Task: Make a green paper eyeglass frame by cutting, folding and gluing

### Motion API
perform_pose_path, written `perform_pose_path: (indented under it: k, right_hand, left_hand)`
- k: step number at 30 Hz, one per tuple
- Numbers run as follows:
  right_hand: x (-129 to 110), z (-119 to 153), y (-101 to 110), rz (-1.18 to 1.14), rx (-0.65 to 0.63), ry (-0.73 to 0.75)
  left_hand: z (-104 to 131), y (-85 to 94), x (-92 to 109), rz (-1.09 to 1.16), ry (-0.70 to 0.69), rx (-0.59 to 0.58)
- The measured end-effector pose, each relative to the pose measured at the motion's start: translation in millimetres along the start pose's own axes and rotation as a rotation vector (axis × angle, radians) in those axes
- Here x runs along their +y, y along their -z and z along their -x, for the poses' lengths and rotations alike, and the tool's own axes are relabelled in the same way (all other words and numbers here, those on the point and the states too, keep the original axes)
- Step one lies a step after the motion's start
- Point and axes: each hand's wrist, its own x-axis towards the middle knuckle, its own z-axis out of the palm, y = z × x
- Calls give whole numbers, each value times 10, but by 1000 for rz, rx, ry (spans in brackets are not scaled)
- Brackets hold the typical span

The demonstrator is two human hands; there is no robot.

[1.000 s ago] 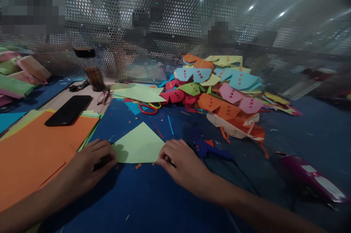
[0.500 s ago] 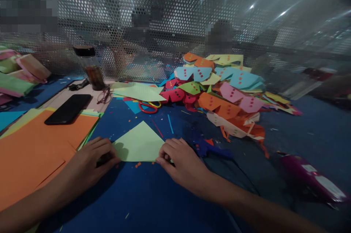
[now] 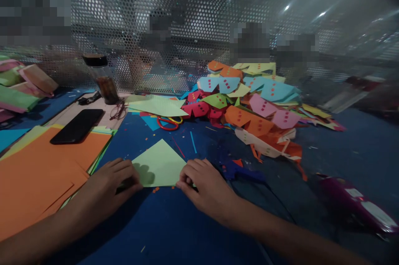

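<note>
A pale green sheet of paper (image 3: pixel 163 163), folded into a triangle, lies on the blue table with its peak pointing away from me. My left hand (image 3: pixel 120 180) has its fingers curled and pinched at the triangle's left corner, casting a shadow on the paper. At the right corner, my right hand (image 3: pixel 199 177) pinches the paper between thumb and bent fingers. The two bottom corners are hidden by my hands. Small orange scraps lie along the paper's near edge.
Orange paper sheets (image 3: pixel 40 165) and a black phone (image 3: pixel 77 126) lie left. Behind are scissors (image 3: pixel 168 127), a lidded bottle (image 3: pixel 107 86) and glasses (image 3: pixel 117 109). Folded coloured paper pieces (image 3: pixel 249 119) pile up right, near a blue glue gun (image 3: pixel 241 170) and a purple packet (image 3: pixel 355 202).
My left hand has moved slightly to the right along the paper's near edge. My right hand stays at the right corner, and the paper keeps its triangle shape.
</note>
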Motion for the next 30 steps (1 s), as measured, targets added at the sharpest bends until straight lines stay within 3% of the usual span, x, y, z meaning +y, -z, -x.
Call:
perform_pose_path:
  k: [19, 30]
  right_hand:
    - [-48, -9, 17, 39, -23, -20]
    - [-55, -14, 9, 51, -28, -29]
  left_hand:
    - [-44, -67, 16, -64, 40, -7]
    - [-35, -73, 67, -48, -51, 35]
